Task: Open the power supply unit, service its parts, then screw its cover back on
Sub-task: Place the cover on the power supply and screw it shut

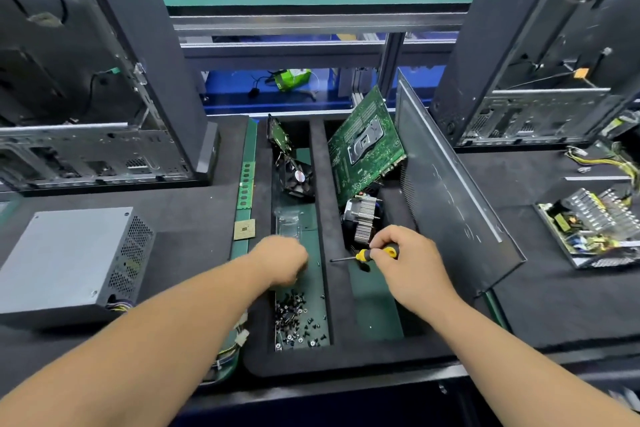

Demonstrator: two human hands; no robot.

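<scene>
Flanking your table [194, 218] stand two open computer cases, one far left [86, 80] and one far right [540, 45]. Your closed grey power supply unit [69, 263] lies on the left side, well apart from both hands; an opened one [588, 229] with its board bare sits at the right edge. Between them, a motherboard [367, 146] leans in the black tray [322, 184] above a heatsink [362, 222]. Your right hand [412, 263] grips a yellow-handled screwdriver [367, 255], fingers curled round the handle. Your left hand [282, 262] hovers curled above the loose screws [294, 319]; what its fingers hold, you cannot tell.
</scene>
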